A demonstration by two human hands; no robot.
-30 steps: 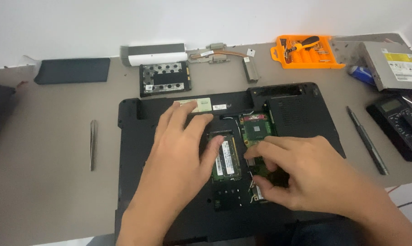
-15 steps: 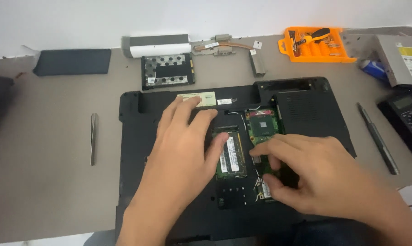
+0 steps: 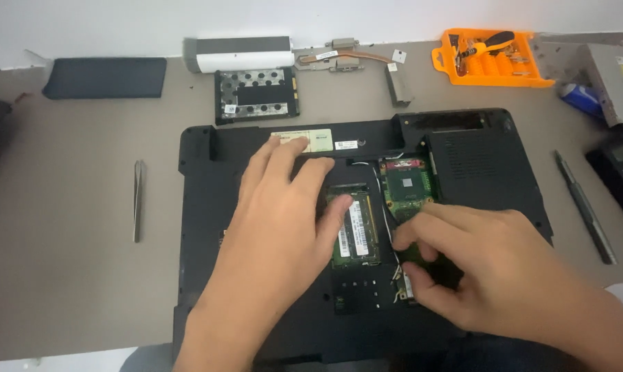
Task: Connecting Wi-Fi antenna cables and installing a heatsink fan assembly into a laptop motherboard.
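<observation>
Black laptop base upside down on grey desk, green memory module in open bay, left hand flat beside it, fingers spread apart near pale rectangular label, right hand pinching small green card, orange tool tray behind.

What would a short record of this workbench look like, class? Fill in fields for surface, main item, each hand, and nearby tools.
Surface: grey table
Main item: black laptop, upside down, inner bay open
Left hand: left hand flat on the laptop, thumb touching the green memory card
Right hand: right hand, fingers pinching at a small part beside the memory card; the part is hidden
Left of laptop: tweezers
Right of laptop: dark pry tool
Far edge: orange tool tray, copper-pipe cooler
</observation>
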